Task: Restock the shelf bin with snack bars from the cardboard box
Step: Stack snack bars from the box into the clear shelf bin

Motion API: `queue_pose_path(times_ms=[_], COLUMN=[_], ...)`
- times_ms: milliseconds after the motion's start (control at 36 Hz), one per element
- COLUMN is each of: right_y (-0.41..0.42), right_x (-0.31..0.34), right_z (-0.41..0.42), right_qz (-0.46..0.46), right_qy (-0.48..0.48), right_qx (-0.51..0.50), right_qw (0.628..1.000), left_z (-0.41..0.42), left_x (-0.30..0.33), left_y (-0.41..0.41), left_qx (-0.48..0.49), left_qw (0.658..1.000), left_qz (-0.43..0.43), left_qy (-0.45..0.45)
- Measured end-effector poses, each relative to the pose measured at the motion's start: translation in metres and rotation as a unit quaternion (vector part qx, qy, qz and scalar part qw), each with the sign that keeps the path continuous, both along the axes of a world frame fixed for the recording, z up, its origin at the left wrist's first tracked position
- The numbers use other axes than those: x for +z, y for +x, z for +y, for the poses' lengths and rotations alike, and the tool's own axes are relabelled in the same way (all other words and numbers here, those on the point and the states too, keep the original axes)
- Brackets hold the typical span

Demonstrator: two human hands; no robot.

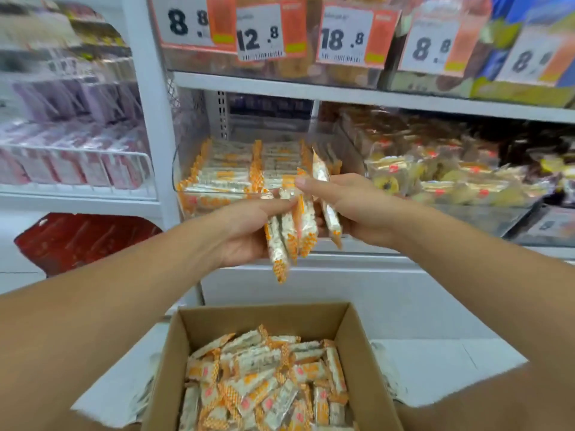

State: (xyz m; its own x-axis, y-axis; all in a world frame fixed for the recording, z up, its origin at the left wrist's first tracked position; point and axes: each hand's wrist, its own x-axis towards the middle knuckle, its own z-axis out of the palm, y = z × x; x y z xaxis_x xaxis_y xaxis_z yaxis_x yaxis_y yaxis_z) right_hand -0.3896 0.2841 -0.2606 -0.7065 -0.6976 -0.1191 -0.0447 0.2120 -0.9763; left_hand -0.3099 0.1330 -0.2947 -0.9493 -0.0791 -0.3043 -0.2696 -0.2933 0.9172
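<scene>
Several orange-and-white wrapped snack bars (287, 231) are clutched between the left hand (245, 231) and right hand (351, 209), just before the clear plastic shelf bin (186, 194) at twelve o'clock, the open brown cardboard box (357, 353) at six.

The snack bars (291, 231) I hold are white with orange checked ends. My cardboard box (357, 346) is plain brown. The shelf (342, 96) is white; its price tags (258, 32) are white and orange with black digits.
</scene>
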Motion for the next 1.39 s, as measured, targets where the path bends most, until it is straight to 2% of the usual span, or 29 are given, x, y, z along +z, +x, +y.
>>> queue_pose_path(times_ms=[139, 250, 361, 472, 611, 694, 806, 917, 1000, 1028, 1111, 1194, 1250, 1389], right_y=[-0.014, -0.033, -0.052, -0.063, -0.064, -0.063, -0.054, -0.036, -0.030, -0.029, -0.026, -0.024, -0.023, -0.027], right_x=[0.014, 0.008, 0.010, 0.012, 0.005, -0.003, 0.000, 0.013, 0.009, 0.006, 0.005, 0.003, 0.001, -0.002], right_z=[-0.013, -0.033, -0.046, -0.049, -0.053, -0.055, -0.053, -0.044, -0.039, -0.037, -0.033, -0.033, -0.035, -0.036], right_qz=[0.030, 0.114, 0.147, 0.172, 0.256, 0.274, 0.308, 0.309, 0.394, 0.407, 0.422, 0.490, 0.502, 0.516], right_qy=[-0.030, 0.009, 0.035, 0.057, 0.022, 0.026, 0.007, 0.001, 0.088, 0.114, 0.115, 0.121, 0.125, 0.157], right_qx=[0.000, -0.053, -0.109, -0.159, -0.199, -0.221, -0.193, -0.058, 0.009, 0.008, 0.007, 0.004, -0.019, -0.034], right_qw=[0.999, 0.992, 0.982, 0.971, 0.946, 0.936, 0.932, 0.949, 0.915, 0.906, 0.899, 0.863, 0.855, 0.842], left_z=[-0.007, -0.016, -0.022, -0.022, -0.026, -0.027, -0.031, -0.035, -0.036, -0.035, -0.028, -0.024, -0.021, -0.018], left_x=[0.020, 0.025, 0.033, 0.031, 0.028, 0.028, 0.025, 0.028, 0.029, 0.027, 0.023, 0.022, 0.022, 0.020], left_y=[-0.018, -0.034, -0.051, -0.061, -0.065, -0.068, -0.071, -0.072, -0.071, -0.071, -0.069, -0.071, -0.074, -0.075], left_qx=[0.049, 0.073, 0.059, 0.084, 0.142, 0.163, 0.213, 0.289, 0.302, 0.301, 0.307, 0.313, 0.314, 0.231], left_qw=[0.997, 0.995, 0.994, 0.991, 0.984, 0.981, 0.970, 0.948, 0.943, 0.944, 0.945, 0.944, 0.943, 0.959], left_qz=[0.048, 0.066, 0.095, 0.108, 0.105, 0.097, 0.093, 0.111, 0.109, 0.107, 0.082, 0.069, 0.077, 0.092], left_qy=[-0.017, -0.005, -0.011, 0.010, 0.038, 0.044, 0.071, 0.074, 0.082, 0.084, 0.083, 0.076, 0.074, 0.137])
